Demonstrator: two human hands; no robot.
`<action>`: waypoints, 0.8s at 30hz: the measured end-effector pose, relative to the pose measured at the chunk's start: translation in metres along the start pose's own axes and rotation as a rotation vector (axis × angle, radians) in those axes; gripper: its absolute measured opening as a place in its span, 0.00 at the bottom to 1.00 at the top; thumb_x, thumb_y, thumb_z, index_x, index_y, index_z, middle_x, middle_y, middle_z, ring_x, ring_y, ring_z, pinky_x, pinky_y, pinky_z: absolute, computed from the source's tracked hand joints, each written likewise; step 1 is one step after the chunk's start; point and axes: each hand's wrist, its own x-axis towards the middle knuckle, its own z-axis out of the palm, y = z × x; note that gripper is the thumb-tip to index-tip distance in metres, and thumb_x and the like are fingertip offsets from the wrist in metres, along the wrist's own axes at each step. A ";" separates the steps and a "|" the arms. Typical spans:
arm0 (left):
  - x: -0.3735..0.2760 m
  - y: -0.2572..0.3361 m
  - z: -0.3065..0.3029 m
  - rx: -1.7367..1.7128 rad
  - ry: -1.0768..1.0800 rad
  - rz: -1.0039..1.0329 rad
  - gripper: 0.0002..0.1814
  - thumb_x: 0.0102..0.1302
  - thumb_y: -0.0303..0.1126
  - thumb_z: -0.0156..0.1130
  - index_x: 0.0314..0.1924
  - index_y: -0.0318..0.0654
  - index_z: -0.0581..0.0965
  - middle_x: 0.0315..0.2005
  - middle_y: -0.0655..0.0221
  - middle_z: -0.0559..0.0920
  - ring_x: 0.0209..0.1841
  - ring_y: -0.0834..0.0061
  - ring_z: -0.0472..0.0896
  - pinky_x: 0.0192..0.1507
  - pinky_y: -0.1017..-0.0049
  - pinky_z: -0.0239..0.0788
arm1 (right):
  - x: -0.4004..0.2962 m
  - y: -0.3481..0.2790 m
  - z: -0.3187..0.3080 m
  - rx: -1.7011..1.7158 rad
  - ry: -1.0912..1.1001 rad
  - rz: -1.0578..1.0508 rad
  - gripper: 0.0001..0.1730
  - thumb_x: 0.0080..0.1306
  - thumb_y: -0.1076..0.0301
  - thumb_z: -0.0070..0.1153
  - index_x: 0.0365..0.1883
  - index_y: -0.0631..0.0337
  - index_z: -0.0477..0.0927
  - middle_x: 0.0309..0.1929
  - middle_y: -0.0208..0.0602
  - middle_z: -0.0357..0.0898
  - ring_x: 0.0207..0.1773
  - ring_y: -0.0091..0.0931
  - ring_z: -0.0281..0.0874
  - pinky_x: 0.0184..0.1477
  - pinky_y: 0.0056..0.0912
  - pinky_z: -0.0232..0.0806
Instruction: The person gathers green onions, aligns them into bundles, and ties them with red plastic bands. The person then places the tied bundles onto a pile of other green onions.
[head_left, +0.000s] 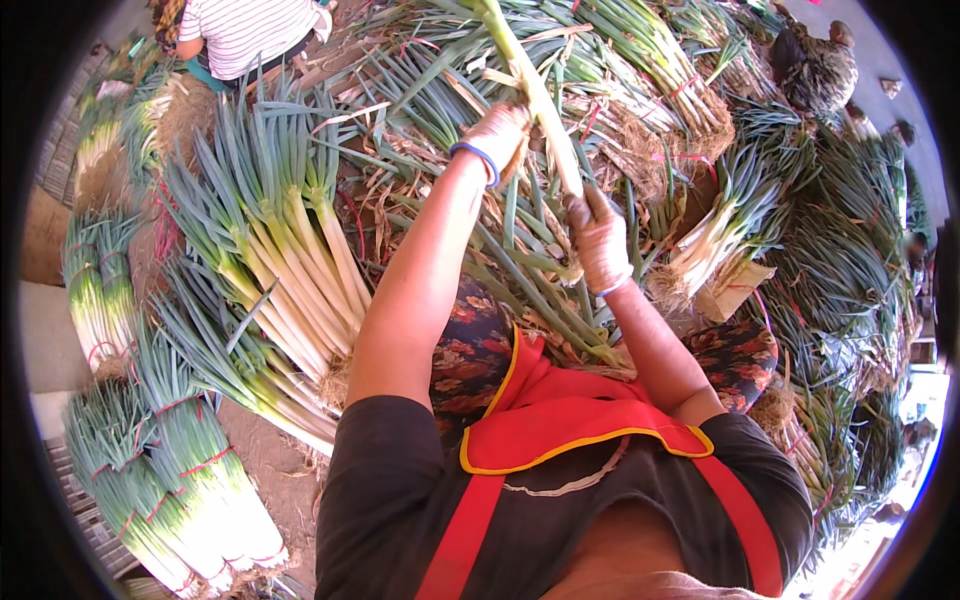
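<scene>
A long, thick green onion stalk (553, 127) slants in front of me, pale at its lower part and green toward the top. My right hand (604, 244), in a soiled light glove, grips it near the root end; a tuft of roots shows just below. My left hand (495, 139), gloved with a blue cuff, is closed at the stalk's left side, higher up. A brownish strip of outer leaf hangs beneath the left fingers, though its hold is partly hidden. Loose leaves and dry husks (517, 262) lie under both hands.
Loose, pale-stemmed green onions (300, 262) lie to my left. Tied bundles (187, 450) stand farther left on brown ground (259, 457). Another heap (832, 247) fills the right side. One person in a striped shirt (247, 34) sits ahead left; another person (817, 67) is at far right.
</scene>
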 end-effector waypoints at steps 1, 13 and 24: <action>0.001 -0.009 0.001 0.021 -0.107 -0.031 0.12 0.68 0.42 0.56 0.37 0.43 0.78 0.25 0.76 0.80 0.26 0.78 0.77 0.27 0.76 0.69 | 0.008 -0.007 -0.005 -0.007 0.017 -0.035 0.18 0.70 0.63 0.54 0.53 0.66 0.76 0.30 0.23 0.74 0.28 0.14 0.63 0.29 0.19 0.60; -0.008 0.011 -0.003 1.399 0.130 -0.382 0.26 0.68 0.53 0.55 0.42 0.33 0.80 0.34 0.57 0.82 0.40 0.63 0.81 0.47 0.67 0.74 | 0.019 -0.034 -0.023 0.132 -0.006 0.103 0.16 0.70 0.60 0.54 0.50 0.61 0.77 0.23 0.21 0.70 0.20 0.12 0.59 0.21 0.17 0.53; 0.012 0.012 -0.039 -0.473 0.292 0.027 0.13 0.70 0.39 0.55 0.45 0.37 0.73 0.36 0.61 0.77 0.38 0.63 0.79 0.45 0.60 0.76 | -0.008 0.011 0.013 -0.337 -0.124 -0.129 0.21 0.70 0.56 0.49 0.55 0.61 0.71 0.39 0.52 0.76 0.42 0.43 0.77 0.45 0.45 0.70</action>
